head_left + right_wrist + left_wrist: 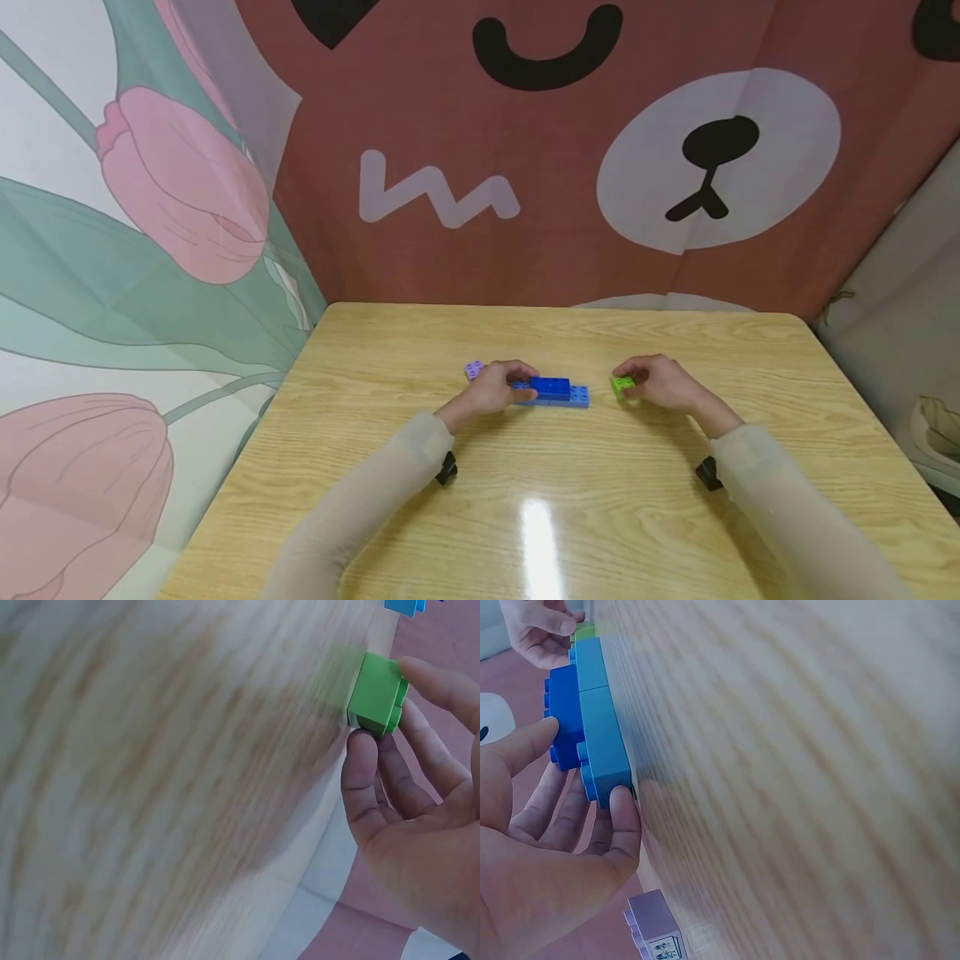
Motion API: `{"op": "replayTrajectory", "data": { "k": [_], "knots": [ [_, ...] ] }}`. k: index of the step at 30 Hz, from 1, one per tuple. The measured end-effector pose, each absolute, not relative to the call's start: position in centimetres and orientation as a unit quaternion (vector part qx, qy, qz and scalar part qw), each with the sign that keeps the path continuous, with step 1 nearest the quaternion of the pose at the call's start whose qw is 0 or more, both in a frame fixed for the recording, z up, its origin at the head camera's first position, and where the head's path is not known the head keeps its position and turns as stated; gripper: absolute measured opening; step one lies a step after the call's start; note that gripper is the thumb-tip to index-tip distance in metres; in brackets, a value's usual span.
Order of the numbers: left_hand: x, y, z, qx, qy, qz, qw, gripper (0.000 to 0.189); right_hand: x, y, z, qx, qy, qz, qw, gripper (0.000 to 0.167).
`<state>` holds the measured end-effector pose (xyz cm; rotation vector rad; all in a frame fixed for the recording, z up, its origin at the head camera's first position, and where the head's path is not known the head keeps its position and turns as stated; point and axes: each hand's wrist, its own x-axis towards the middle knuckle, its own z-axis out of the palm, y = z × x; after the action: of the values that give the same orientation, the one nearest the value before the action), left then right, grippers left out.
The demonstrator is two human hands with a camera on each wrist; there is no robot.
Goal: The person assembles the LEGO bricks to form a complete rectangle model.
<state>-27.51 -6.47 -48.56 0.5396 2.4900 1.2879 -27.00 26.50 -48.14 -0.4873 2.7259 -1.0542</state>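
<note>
My left hand (495, 387) grips the left end of a row of toy building bricks on the table. Two light blue bricks (604, 731) lie end to end, and a dark blue brick (551, 387) sits on top across their joint. In the left wrist view the thumb touches the dark blue brick while other fingers curl round the light blue end. To the right, my right hand (663, 383) holds a small lime green brick (375, 694) at the tabletop, studs up, apart from the blue row. Part of the blue row is hidden behind the left fingers.
A purple brick (472, 369) with a printed side stands just left of my left hand. The wooden table (420, 533) reaches back to a brown cloth (555, 250) with a cartoon face. A flowered cloth (187, 192) hangs along the left side.
</note>
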Motion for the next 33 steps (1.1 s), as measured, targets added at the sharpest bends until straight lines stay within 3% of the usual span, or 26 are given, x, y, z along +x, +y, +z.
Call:
{"op": "replayTrajectory", "data": {
  "k": [12, 33],
  "knots": [
    [-27.6, -6.5, -48.7, 0.193, 0.861, 0.447, 0.144, 0.027, -27.0, 26.6, -48.3, -0.162, 0.917, -0.350, 0.106, 0.036],
    [-27.5, -6.6, -48.8, 0.198, 0.860, 0.449, 0.140, 0.028, -26.2, 24.7, -45.9, -0.186, 0.912, -0.358, 0.076, 0.037]
  ]
}}
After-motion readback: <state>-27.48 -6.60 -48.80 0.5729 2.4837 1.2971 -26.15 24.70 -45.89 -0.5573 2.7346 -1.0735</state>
